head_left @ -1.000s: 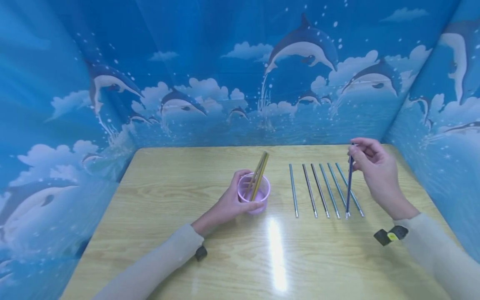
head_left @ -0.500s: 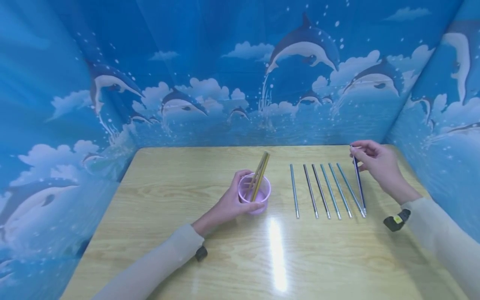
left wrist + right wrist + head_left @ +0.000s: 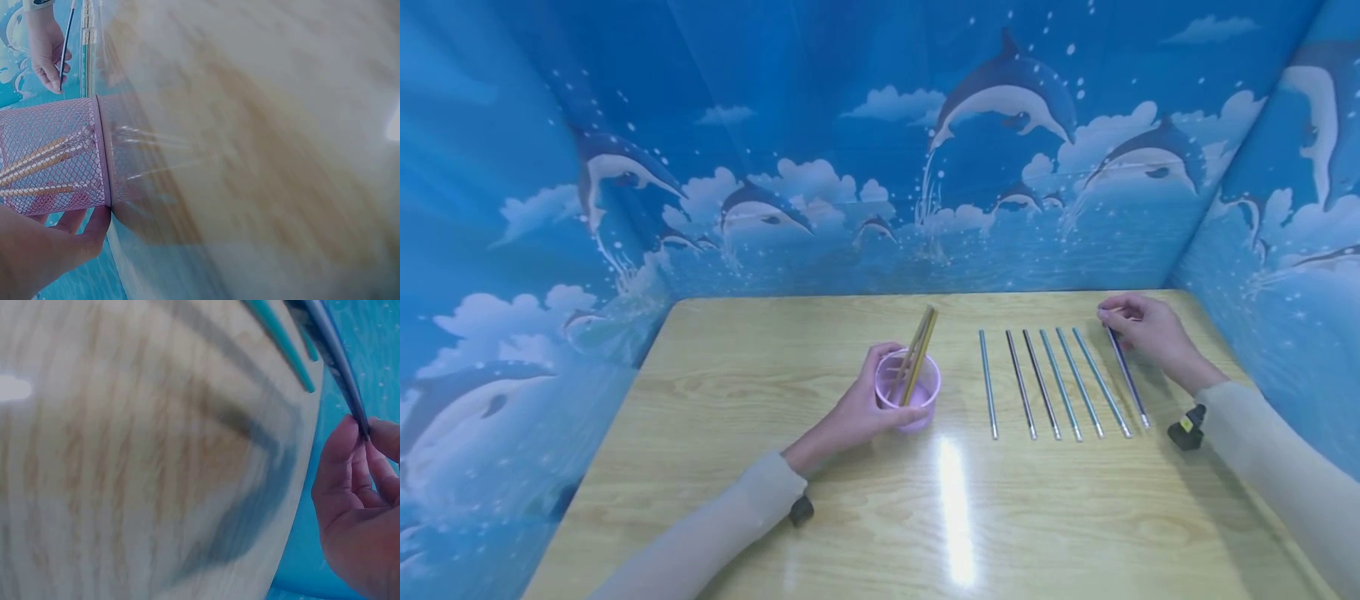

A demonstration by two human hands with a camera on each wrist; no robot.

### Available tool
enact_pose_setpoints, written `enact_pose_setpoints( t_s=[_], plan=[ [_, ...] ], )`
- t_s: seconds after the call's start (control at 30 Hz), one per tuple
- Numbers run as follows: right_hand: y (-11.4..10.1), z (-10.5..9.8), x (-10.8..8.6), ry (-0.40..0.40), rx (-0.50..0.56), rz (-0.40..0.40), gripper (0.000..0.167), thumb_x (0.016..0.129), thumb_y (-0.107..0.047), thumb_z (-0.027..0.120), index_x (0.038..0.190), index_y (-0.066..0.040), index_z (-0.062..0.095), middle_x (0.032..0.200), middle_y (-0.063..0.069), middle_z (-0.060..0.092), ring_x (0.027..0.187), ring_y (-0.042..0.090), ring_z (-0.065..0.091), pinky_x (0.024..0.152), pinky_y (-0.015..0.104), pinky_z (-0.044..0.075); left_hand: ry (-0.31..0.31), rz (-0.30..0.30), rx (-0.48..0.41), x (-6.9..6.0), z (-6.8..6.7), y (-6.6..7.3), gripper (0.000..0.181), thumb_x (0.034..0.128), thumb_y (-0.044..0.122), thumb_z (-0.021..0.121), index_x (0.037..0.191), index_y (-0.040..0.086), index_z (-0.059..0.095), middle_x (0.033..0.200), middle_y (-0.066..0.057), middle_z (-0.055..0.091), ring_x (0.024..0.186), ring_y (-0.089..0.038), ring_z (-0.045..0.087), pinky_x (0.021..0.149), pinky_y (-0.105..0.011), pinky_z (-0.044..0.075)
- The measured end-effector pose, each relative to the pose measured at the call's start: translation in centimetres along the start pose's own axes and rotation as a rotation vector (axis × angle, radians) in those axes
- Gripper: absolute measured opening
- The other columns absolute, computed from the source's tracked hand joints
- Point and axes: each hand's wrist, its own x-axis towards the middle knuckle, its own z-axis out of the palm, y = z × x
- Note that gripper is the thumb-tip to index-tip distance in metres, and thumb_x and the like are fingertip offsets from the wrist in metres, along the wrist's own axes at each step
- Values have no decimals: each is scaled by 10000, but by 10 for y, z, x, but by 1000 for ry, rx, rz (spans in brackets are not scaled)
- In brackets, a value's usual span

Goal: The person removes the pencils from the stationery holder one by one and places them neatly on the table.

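My left hand (image 3: 861, 400) grips a pink mesh pencil cup (image 3: 50, 134) from its left side, thumb in front. Several yellow pencils (image 3: 921, 354) lean inside it, their tops above the rim. At the right, my right hand (image 3: 1153, 333) pinches a dark blue pencil (image 3: 340, 359) by its far end, between thumb and fingers. Its near end, with a silver tip, points toward me at the right of a row of pencils. That row holds teal pencils (image 3: 987, 383) and dark pencils (image 3: 1020, 383), laid side by side and apart on the table.
The wood-grain table (image 3: 760, 533) carries a bright light reflection near its middle. Blue dolphin-printed curtains (image 3: 820, 242) stand at the back and both sides. The right hand is near the table's back right corner.
My right hand has moved the dark blue pencil rightward, from over the row to its right end, and lowered it. My left hand and the cup have stayed in place.
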Motion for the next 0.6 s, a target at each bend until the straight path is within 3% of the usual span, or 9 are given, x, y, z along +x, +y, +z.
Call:
enact_pose_setpoints(
  t_s=[0.07,0.17,0.37,0.6],
  plan=[
    [2,2,4,-11,-61,-10,415,1135,-317,621,1335,45,661,1033,140,716,710,119,641,583,292,587,-1,1,0,0,-1,0,960,878,236,930,1618,240,317,1575,-106,494,1388,-344,563,1094,-543,551],
    [5,4,8,-45,-123,-12,392,1126,-302,641,1308,44,665,979,161,700,647,182,637,550,305,554,-1,1,7,1,0,-1,958,873,235,933,1612,254,323,1571,-86,502,1381,-320,571,1087,-519,558],
    [7,7,12,-121,-126,38,387,1110,-267,670,1298,71,643,1049,173,698,753,171,669,626,281,620,4,1,-7,0,0,-2,973,854,197,941,1609,262,331,1564,-67,517,1368,-304,580,1094,-530,551],
    [5,9,15,-129,-180,43,366,1098,-224,678,1264,101,651,1043,201,721,803,228,687,634,286,600,8,3,-5,0,0,-1,976,855,192,938,1615,251,328,1567,-79,518,1370,-315,578,1106,-546,539]
  ],
)
